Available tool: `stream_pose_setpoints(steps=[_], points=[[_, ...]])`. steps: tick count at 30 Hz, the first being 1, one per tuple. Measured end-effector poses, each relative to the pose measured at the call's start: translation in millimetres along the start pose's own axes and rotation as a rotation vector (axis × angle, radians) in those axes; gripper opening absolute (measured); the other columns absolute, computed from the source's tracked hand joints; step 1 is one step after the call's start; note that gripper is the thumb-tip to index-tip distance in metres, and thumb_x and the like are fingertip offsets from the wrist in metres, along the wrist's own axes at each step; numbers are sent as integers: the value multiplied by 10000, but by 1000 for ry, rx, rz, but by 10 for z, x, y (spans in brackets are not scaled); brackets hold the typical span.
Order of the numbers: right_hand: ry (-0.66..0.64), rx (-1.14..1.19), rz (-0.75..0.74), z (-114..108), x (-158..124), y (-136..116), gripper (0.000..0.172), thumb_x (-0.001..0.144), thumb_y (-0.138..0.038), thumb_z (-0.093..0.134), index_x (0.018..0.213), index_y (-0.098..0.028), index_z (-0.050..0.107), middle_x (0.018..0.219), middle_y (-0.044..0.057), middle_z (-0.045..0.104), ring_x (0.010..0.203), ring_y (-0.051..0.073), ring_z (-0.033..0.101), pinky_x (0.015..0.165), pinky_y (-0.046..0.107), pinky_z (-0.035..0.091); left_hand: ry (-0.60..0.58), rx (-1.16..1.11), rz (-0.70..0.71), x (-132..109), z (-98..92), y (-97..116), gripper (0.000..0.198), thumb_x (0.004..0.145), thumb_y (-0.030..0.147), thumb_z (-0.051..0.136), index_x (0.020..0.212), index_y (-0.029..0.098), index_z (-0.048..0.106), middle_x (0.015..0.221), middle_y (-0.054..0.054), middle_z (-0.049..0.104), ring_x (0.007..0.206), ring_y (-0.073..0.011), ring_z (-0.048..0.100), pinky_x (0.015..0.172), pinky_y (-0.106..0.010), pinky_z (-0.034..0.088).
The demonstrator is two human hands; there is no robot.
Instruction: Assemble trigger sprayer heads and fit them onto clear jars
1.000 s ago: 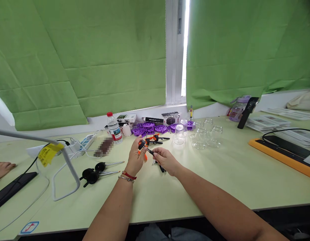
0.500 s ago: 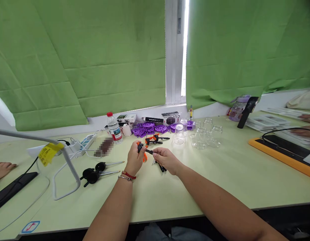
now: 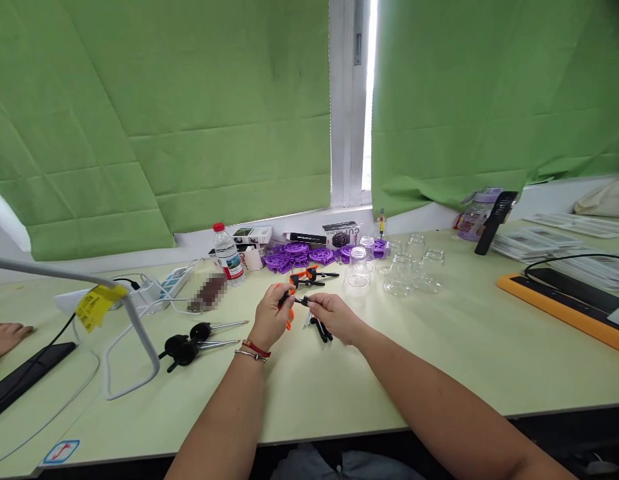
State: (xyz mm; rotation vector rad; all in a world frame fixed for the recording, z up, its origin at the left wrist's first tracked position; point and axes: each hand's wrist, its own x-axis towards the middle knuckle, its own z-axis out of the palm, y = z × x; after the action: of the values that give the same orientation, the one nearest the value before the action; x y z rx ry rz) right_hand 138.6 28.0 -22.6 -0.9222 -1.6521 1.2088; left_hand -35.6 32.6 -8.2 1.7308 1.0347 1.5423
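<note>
My left hand (image 3: 270, 317) is closed around a small black and orange clamp (image 3: 288, 301), held just above the pale green table (image 3: 439, 347). My right hand (image 3: 331, 316) pinches the black bar at the clamp's right end. Under my right hand lie a few small black bits (image 3: 321, 330). Two more orange and black clamps (image 3: 309, 276) lie just beyond my hands. Two black-handled screwdrivers (image 3: 197, 339) lie to the left.
At the back stand a water bottle (image 3: 227, 255), purple plastic discs (image 3: 299, 255), small boxes and several clear glass jars (image 3: 409, 270). A power strip with white cables (image 3: 149, 290) and a metal stand leg (image 3: 134, 313) are left. Another person's hand (image 3: 4, 333) rests far left. An orange-edged tray (image 3: 564, 303) is right.
My hands have lowered slightly and drawn closer together around the clamp. Another person's hands, seen at the far right half a second ago, have gone from view.
</note>
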Motion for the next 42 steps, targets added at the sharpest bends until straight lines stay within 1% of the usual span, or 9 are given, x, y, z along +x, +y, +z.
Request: stream_pose_setpoints(steps=[3, 6, 14, 22, 26, 30, 33, 38, 42], points=[[-18, -99, -40, -21, -4, 11, 249, 848, -411, 472, 800, -186, 567, 617, -55, 371, 554, 95, 299, 534, 227, 266, 3, 102, 26, 0, -3, -6, 152, 729, 229, 686, 874, 270, 706, 892, -29, 615, 833, -199, 541, 862, -313, 423], [-36, -117, -30, -30, -6, 8, 242, 856, -394, 460, 771, -185, 545, 626, -53, 380, 557, 93, 301, 537, 227, 271, -1, 178, 59, -5, -5, -1, 104, 745, 238, 667, 843, 260, 693, 881, -27, 615, 809, -192, 538, 822, -300, 423], [-61, -56, 21, -10, -5, 22, 304, 827, -450, 503, 682, -187, 460, 587, -62, 343, 528, 83, 266, 498, 225, 232, 15, 104, 2, -19, 20, 28, 93, 695, 282, 702, 783, 257, 685, 823, -26, 613, 756, -196, 528, 765, -295, 436], [-101, 50, 124, 31, -30, -17, 309, 804, -461, 545, 688, -186, 467, 548, -72, 344, 487, 70, 240, 455, 218, 199, 41, 268, 24, -21, 41, -24, 82, 756, 328, 660, 769, 251, 680, 792, -14, 623, 738, -178, 554, 720, -281, 434], [-120, 50, 141, 7, -32, -41, 292, 813, -439, 536, 686, -186, 464, 541, -75, 343, 479, 67, 230, 449, 217, 189, 6, 263, 26, -6, 4, -54, 88, 770, 335, 650, 782, 256, 688, 802, -15, 638, 771, -186, 561, 733, -289, 432], [-104, 26, 99, -43, -10, -22, 281, 820, -430, 521, 696, -181, 484, 555, -68, 346, 500, 74, 246, 468, 217, 205, -93, 250, 27, 7, -36, -42, 95, 762, 303, 657, 833, 268, 708, 871, -28, 650, 740, -179, 581, 714, -290, 446], [-119, -10, 86, -60, -4, -10, 293, 829, -406, 508, 648, -188, 433, 557, -66, 346, 502, 75, 245, 476, 219, 213, -167, 361, 30, 7, -51, -41, 109, 798, 299, 602, 834, 261, 698, 868, -32, 633, 689, -168, 580, 690, -298, 454], [-121, -85, 113, -42, -8, -12, 269, 842, -330, 485, 629, -189, 402, 553, -68, 328, 497, 73, 250, 478, 218, 222, -156, 482, 7, -7, -35, -61, 112, 798, 307, 575, 762, 246, 661, 786, -25, 614, 726, -188, 575, 694, -313, 437], [-116, -89, 127, -18, -3, -9, 270, 848, -323, 482, 630, -194, 389, 545, -74, 312, 489, 73, 235, 469, 219, 210, -116, 552, -40, -21, 8, -37, 149, 815, 328, 534, 768, 238, 644, 787, -9, 609, 707, -172, 562, 682, -300, 425]])
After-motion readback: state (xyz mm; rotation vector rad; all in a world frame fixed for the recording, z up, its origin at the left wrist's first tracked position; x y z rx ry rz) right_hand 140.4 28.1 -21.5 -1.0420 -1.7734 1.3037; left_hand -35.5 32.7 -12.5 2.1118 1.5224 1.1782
